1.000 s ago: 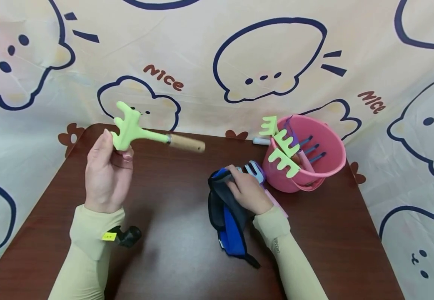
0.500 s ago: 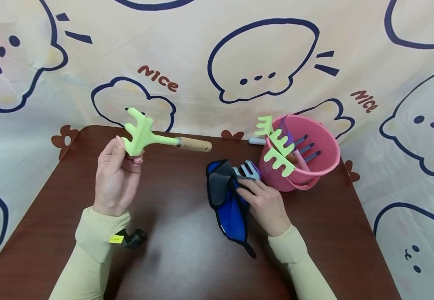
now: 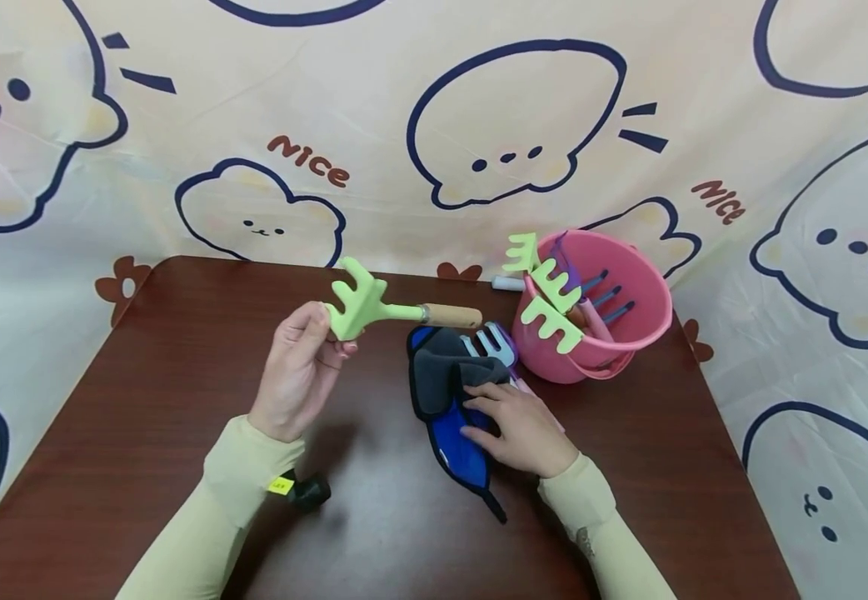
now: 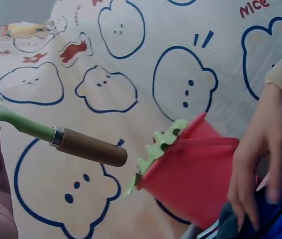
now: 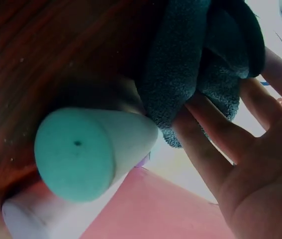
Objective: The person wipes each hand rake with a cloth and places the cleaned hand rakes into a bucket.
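Above the table (image 3: 179,358), the left hand (image 3: 293,375) pinched the green rake (image 3: 401,312) by its head (image 3: 361,302); the handle's (image 3: 452,315) weight could twist it free. The spread right hand (image 3: 527,429) touched the blue cloth (image 3: 455,442), which could slip.

Cloth-walled filming nook round a table (image 3: 142,375); bldg. type n/k.
Printed cloth (image 3: 374,92) (cartoon faces, brown flowers, "Nice") hangs behind & on both sides of the dk. wood-look table, close by its back edge; plain grey surface (image 4: 14,10) shows past the cloth's top, upper L of L-wrist view. Blk. wrist cam (image 3: 308,492) w/ yellow tag on L sleeve (image 3: 242,479) = recording set-up. Home, office or studio: can't tell.
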A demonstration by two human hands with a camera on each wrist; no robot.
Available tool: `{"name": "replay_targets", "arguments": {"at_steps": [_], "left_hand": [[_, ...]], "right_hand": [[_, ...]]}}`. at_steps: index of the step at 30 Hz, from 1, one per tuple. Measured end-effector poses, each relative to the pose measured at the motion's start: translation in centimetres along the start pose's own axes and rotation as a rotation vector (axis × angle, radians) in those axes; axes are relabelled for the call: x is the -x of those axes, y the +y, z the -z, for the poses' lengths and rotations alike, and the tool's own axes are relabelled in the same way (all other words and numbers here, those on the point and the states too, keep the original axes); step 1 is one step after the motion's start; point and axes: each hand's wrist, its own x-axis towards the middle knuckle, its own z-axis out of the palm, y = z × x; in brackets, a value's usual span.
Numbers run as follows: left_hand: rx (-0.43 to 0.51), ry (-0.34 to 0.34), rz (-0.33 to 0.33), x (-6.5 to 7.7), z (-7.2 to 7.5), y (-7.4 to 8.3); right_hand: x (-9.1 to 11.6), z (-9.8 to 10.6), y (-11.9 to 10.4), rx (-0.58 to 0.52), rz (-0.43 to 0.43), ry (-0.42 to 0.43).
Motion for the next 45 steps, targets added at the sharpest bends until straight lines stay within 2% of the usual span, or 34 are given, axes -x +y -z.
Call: {"name": "replay_targets", "arguments": {"at_steps": [6, 11, 16, 21, 24, 26, 31, 34, 37, 41, 45], "left_hand": [[-0.008, 0.011, 0.025, -1.7, -1.5, -1.5], [-0.039, 0.008, 0.056, -4.8, -4.0, -3.9], [-0.097, -0.049, 0.124, -8.3, -7.0, -7.0], [-0.178, -0.096, 0.243, -10.3, -8.6, -10.2], [-0.276, -0.139, 0.324, -10.6, -8.8, -11.4], [-0.338, -0.198, 0.368, -10.7, -8.6, -11.8], [-0.505, -0.413, 0.475, -10.5, -8.1, -11.9], [-0.593, -0.496, 0.501, -10.1, -7.9, -11.7], [-0.614, -0.511, 0.488, -9.7, -7.5, -11.3], [-0.620, -0.484, 0.449, -9.0, -6.1, -10.6], [-0.714, -0.441, 0.424, -7.8, -4.0, -10.1]], "right_hand": [[0.0, 0.0, 0.3, 0.012, 0.006, 0.000], [0.0, -0.1, 0.5, 0.012, 0.017, 0.004], [-0.1, -0.3, 0.5, -0.009, 0.019, 0.020], [-0.2, -0.5, 0.4, -0.001, 0.036, 0.044], [-0.4, -0.7, 0.1, 0.019, 0.055, 0.055], [-0.5, -0.8, 0.0, 0.028, 0.059, 0.058], [-0.6, -0.9, 0.0, 0.024, 0.048, 0.053], [-0.6, -0.8, 0.1, 0.026, 0.046, 0.055], [-0.6, -0.7, 0.2, 0.025, 0.045, 0.059], [-0.5, -0.6, 0.3, 0.020, 0.041, 0.051], [-0.4, -0.5, 0.3, 0.013, 0.034, 0.057]]}}
